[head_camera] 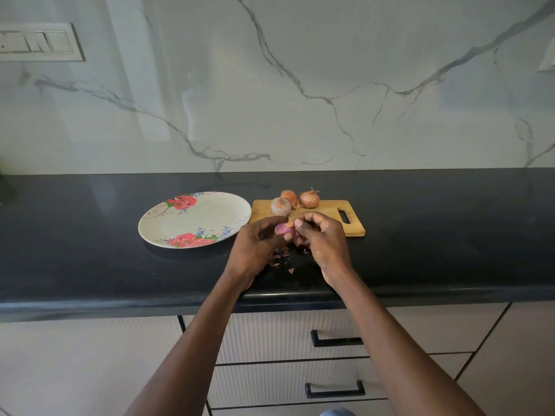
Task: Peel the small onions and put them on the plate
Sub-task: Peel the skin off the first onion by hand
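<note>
Now peeling, mid-air.
My left hand grips onion; right hand pinches its skin above scraps.

onion: mostly hidden in grasp | switch panel: cut off left | peel scraps: partly covered

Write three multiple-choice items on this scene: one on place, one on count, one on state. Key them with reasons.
1. The plate lies: A. left of the cutting board; B. on the board; C. right of it.
2. Count the unpeeled onions at the board's far edge: A. one; B. three; C. five.
3. The held onion, gripped by left hand and right hand, is: A. partly peeled; B. sliced; C. fully brown-skinned.
Key: 1 A, it sits beside the board's left end. 2 B, three brown bulbs show there. 3 A, purple flesh shows beside leftover skin.
</note>
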`<state>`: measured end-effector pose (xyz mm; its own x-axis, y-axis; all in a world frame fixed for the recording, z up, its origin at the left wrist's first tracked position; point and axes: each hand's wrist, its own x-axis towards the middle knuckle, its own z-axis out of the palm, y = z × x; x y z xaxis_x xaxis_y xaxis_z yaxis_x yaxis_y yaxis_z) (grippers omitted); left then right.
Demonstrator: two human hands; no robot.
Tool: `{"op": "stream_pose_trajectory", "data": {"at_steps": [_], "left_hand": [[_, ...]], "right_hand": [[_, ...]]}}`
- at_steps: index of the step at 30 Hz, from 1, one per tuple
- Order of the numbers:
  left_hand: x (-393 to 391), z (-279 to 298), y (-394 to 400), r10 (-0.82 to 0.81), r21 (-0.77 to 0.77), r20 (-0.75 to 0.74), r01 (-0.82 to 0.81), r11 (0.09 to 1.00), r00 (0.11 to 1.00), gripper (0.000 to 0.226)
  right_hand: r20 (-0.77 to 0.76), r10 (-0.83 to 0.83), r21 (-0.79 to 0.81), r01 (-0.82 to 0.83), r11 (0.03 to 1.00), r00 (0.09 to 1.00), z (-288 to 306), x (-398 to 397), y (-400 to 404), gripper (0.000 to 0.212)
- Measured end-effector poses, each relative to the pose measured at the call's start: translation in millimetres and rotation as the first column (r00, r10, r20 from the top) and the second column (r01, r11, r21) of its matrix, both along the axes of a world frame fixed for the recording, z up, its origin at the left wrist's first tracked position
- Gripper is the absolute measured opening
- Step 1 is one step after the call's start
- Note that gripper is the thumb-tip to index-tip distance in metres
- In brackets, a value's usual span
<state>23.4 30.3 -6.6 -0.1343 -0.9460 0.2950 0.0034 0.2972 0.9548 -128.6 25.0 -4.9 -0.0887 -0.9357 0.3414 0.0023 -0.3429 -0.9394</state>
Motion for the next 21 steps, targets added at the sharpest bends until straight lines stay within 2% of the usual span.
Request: {"op": "stream_pose_trajectory", "data": {"at_steps": [7, 12, 21], "left_hand": [[-0.2, 2.5, 2.6, -0.067, 0.068, -0.079, 0.073, 0.995, 0.995, 0.028], [2.0, 1.1, 0.4, -0.102, 0.095, -0.036, 0.105, 0.99, 0.994, 0.025], [1.6, 9.0, 5.6, -0.117, 0.183, -0.129, 0.139, 0.973, 0.985, 0.031]], "right_hand": [[-0.027, 0.002, 0.019, -0.001, 1.0, 1.0, 2.8, 0.0, 2.3, 0.018], [-0.022, 0.027, 0.051, -0.026, 0.998, 0.999, 3.2, 1.7, 2.8, 0.021], [-0.026, 0.103, 0.054, -0.102, 0.993, 0.994, 2.8, 1.3, 6.8, 0.021]]}}
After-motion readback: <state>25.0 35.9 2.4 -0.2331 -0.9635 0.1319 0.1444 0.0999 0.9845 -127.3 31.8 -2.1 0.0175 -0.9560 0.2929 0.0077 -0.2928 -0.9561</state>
